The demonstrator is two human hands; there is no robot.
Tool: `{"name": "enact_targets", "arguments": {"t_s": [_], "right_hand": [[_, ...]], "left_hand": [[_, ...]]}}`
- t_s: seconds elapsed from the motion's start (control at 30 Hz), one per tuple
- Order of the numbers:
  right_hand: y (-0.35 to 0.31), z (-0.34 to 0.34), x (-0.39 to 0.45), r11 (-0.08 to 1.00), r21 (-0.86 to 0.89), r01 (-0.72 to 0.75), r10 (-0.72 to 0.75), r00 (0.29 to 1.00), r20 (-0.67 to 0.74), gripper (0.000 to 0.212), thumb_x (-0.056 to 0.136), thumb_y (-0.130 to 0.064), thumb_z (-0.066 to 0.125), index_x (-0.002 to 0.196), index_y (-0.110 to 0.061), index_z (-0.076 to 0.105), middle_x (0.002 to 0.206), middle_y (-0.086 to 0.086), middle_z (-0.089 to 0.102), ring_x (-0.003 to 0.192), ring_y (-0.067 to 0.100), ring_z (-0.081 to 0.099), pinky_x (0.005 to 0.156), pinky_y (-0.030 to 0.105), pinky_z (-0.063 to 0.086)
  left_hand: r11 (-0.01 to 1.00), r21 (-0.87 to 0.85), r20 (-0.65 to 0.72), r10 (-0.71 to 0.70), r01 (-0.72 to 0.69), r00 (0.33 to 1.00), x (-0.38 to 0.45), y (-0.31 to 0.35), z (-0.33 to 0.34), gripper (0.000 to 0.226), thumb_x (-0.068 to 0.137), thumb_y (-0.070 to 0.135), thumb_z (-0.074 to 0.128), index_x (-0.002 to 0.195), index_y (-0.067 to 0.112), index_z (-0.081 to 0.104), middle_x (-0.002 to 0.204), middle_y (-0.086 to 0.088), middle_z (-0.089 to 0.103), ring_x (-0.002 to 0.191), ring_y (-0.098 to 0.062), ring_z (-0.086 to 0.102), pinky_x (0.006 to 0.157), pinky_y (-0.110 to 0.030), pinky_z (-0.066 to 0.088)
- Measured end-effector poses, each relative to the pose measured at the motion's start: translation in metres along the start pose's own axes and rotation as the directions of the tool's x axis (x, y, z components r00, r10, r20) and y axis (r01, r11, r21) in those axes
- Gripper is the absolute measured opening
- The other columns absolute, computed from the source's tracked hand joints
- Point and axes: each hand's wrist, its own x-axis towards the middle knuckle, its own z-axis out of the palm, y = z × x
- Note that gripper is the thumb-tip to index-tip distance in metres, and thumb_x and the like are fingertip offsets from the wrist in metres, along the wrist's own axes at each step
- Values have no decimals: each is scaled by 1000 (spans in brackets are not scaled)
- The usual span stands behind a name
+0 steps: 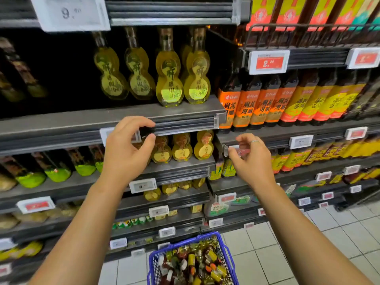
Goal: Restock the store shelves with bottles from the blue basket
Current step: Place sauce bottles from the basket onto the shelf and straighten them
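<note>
Blue basket sits low on the tiled floor, bottom centre of my view, packed with small mixed bottles. Above it, my left hand is up at the shelf edge, thumb and index curved toward each other in front of a price tag, nothing gripped that I can see. My right hand, ring on one finger, hangs just right of it, fingers loosely curled, holding nothing. Gourd-shaped yellow oil bottles stand on the shelf above, dark orange-label bottles to the right.
</note>
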Motion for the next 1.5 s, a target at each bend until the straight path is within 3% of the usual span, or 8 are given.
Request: {"name": "enact_targets", "arguments": {"t_s": [0.27,0.6,0.8,0.9,1.17,1.33,1.4,1.5], "right_hand": [[119,6,-47,992,-13,-125,120,905,409,20,86,-29,77,95,-24,60,90,-4,65,85,17,62,77,26,44],[284,46,-190,889,-334,-314,449,446,774,12,88,-14,73,99,-8,71,102,7,74,99,27,70,86,22,50],[345,95,-251,872,-465,-154,490,279,826,28,92,-29,68,112,-9,69,114,10,71,107,28,66,87,26,45],[375,129,-279,874,-469,-128,486,247,838,21,91,-27,69,104,-11,69,110,9,69,105,29,65,81,24,39],[454,235,-329,837,-535,-115,547,202,813,31,95,-29,62,117,-8,68,122,13,66,115,35,61,89,32,46],[490,293,-372,839,-543,-44,545,69,836,36,93,-35,66,124,-17,66,137,10,61,125,29,56,101,34,46],[501,315,-394,863,-496,-98,504,85,860,22,87,-34,73,105,-25,67,119,3,67,109,23,60,84,27,43],[515,347,-423,889,-455,-52,458,124,880,52,84,-39,76,128,-15,62,115,9,65,107,27,61,78,28,40]], "left_hand": [[899,129,179,-437,419,882,-126,-16,50,19,89,26,69,107,32,65,108,8,69,102,-14,65,94,-31,51],[306,310,468,-873,900,136,-370,-21,171,20,89,-10,68,109,-10,64,91,-4,63,76,-1,64,75,-12,49],[129,490,545,-817,862,-187,-459,-43,236,7,91,11,69,90,16,65,90,-14,69,82,-30,64,71,-31,53],[85,499,524,-822,863,-222,-496,-66,267,9,89,17,68,85,25,65,98,-12,73,95,-30,69,88,-41,56],[-188,411,419,-830,892,-368,-595,-145,333,18,94,16,63,112,14,68,104,-10,73,91,-20,74,76,-29,58],[-158,495,456,-790,854,-410,-646,-180,377,25,96,15,57,118,7,65,111,-17,72,104,-33,70,98,-47,55],[-103,516,483,-785,851,-388,-661,-190,395,28,97,15,55,121,3,64,119,-20,69,111,-36,66,100,-49,53],[-63,531,497,-785,845,-371,-679,-199,417,24,97,15,56,115,4,67,115,-19,70,109,-36,67,96,-47,54]]}}
